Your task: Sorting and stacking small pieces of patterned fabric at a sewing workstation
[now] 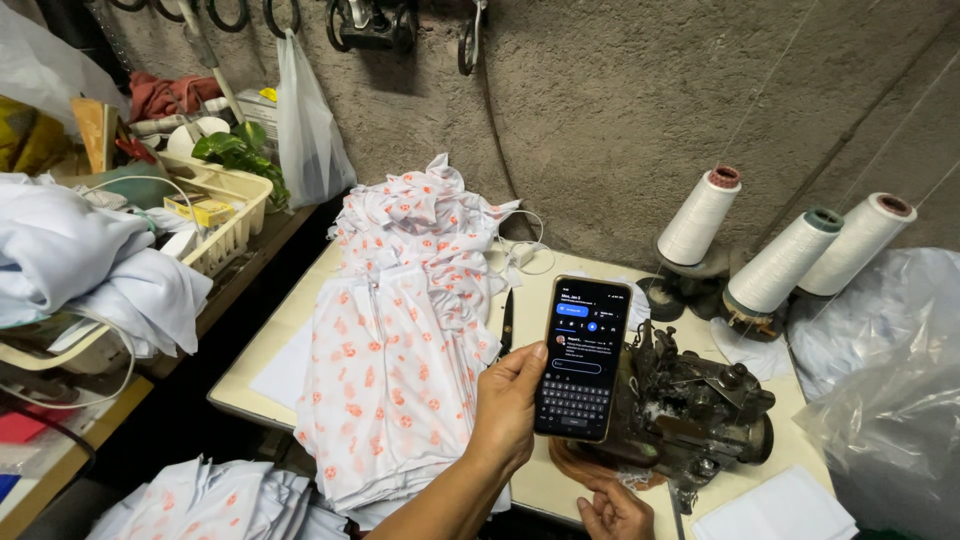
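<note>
My left hand (508, 405) holds a dark smartphone (582, 355) upright, thumb on its left edge; the screen is lit and shows a keyboard. Behind the phone sits an old dark overlock sewing machine (690, 405) on a cream table (540, 290). My right hand (612, 512) rests at the table's near edge just below the machine, fingers curled and partly cut off by the frame. Left of the phone lies a tall pile of white fabric pieces with an orange print (395, 350).
Three white thread cones (785, 262) stand behind the machine. A dark slim tool (507, 320) lies beside the fabric. A clear plastic bag (890, 400) fills the right. At left are white cloth (90, 265) and a cream basket (235, 215). More printed pieces (220, 495) lie below.
</note>
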